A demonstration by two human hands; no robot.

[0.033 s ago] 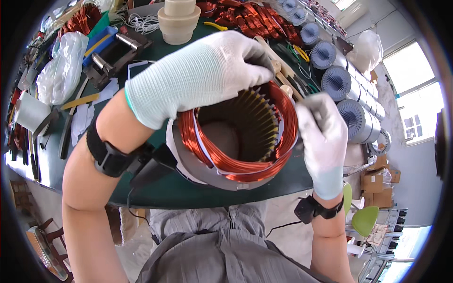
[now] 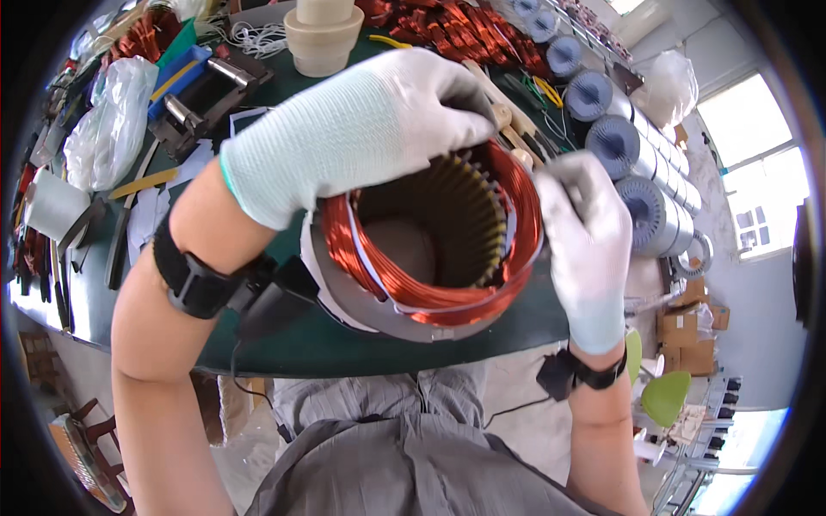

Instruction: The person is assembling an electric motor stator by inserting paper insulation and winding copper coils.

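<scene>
A motor stator (image 2: 391, 316) stands on the dark green table in front of me, its slotted bore facing up. Thick copper windings (image 2: 430, 297) ring its upper end, with white strips between the wire bundles. My left hand (image 2: 434, 112), in a white glove, reaches over the far side of the ring; thumb and fingers are pinched together above the windings. At the right edge of the ring is my gloved right hand (image 2: 589, 215), its fingers curled closed. I cannot make out what either hand grips.
Bundles of copper coils (image 2: 465, 39) lie at the back. Stacked metal stator cores (image 2: 645, 211) line the right side. Cream tapered cups (image 2: 323, 39), a plastic bag (image 2: 112, 120), a white spool (image 2: 56, 205) and wooden-handled tools (image 2: 508, 112) surround the stator.
The scene sits slightly higher and farther left in the picture. Both hands keep nearly the same pose at the windings.
</scene>
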